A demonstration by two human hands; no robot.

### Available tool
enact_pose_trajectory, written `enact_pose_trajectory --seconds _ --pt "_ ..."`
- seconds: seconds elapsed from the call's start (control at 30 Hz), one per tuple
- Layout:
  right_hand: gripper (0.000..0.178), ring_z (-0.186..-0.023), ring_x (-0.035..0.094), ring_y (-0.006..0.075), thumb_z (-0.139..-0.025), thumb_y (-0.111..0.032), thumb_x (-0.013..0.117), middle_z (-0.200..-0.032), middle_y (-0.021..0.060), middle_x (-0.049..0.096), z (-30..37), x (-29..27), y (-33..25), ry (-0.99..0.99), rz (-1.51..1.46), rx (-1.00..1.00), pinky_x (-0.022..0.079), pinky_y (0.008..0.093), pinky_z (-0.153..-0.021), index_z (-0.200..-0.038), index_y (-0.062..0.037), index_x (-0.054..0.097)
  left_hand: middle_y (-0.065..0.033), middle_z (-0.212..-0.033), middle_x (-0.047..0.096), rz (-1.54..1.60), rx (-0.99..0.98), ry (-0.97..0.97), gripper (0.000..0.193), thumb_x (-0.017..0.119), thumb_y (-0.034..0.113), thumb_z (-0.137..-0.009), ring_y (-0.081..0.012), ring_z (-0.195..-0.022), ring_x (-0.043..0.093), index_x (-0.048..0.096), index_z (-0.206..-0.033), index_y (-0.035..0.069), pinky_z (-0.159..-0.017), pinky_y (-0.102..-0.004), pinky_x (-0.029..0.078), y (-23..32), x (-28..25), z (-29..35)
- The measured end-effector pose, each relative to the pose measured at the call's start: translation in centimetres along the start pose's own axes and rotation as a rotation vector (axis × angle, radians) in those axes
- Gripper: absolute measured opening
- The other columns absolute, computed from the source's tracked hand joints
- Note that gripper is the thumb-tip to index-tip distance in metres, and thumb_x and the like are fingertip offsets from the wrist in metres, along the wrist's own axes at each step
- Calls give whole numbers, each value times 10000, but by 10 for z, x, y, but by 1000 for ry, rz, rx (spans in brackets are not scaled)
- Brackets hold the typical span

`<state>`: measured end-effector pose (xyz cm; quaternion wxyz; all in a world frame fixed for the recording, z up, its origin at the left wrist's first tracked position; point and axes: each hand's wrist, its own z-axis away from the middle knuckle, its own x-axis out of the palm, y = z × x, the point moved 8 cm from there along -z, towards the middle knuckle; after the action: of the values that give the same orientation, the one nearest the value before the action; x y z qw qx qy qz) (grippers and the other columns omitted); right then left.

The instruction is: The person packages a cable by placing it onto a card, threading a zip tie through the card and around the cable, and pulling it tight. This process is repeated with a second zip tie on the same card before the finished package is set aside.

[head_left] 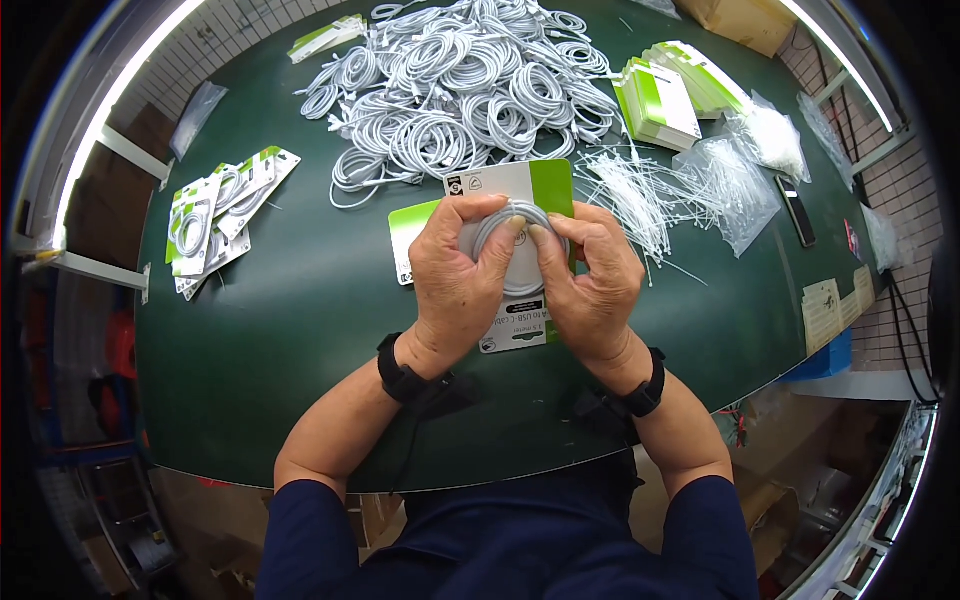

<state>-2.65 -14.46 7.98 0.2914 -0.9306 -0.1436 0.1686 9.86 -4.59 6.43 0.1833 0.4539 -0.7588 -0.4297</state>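
Between both hands a coiled grey-white cable (527,283) lies against a white and green packaging card (550,182), which appears upside down. My left hand (455,270) pinches the coil's left side, its thumb pressed on the top of the loop. My right hand (595,275) grips the right side in the same way, thumb beside the other thumb. The fingers behind the card are partly hidden. Under the left hand another green and white card (408,240) sticks out on the table.
A large heap of coiled cables (460,80) covers the far middle. Several carded cables (215,220) lie at left. Stacked cards (660,100), loose white cable ties (630,200), plastic bags (730,190) and a dark phone (796,212) are at right on the green table (280,330).
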Motion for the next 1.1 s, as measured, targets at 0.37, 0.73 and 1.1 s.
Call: enact_pose_trajectory --seconds 0.37,0.73,1.1 --pt "222 -800 634 112 -895 45 703 -1038 111 661 6 1 23 -121 -146 104 532 244 -677 -1101 19 622 -121 -1005 707 -24 35 -65 220 734 41 -878 -183 -909 686 644 -1074 -5 -802 -303 537 3 2 -2" --pt "599 -998 659 154 -932 58 639 -1099 135 641 3 -5 33 2 -514 416 553 279 -882 -1441 13 326 -124 -1003 706 557 -436 -106 289 691 6 -903 -109 -875 664 622 -1176 -61 -773 -264 553 -12 16 4" --pt "566 -953 671 140 -907 -12 712 -1090 117 668 -18 -29 46 -131 -313 299 561 271 -840 -1405 34 448 -110 -904 743 98 -356 -487 292 718 78 -877 -160 -796 699 682 -1145 -34 -711 -294 556 0 9 -14"
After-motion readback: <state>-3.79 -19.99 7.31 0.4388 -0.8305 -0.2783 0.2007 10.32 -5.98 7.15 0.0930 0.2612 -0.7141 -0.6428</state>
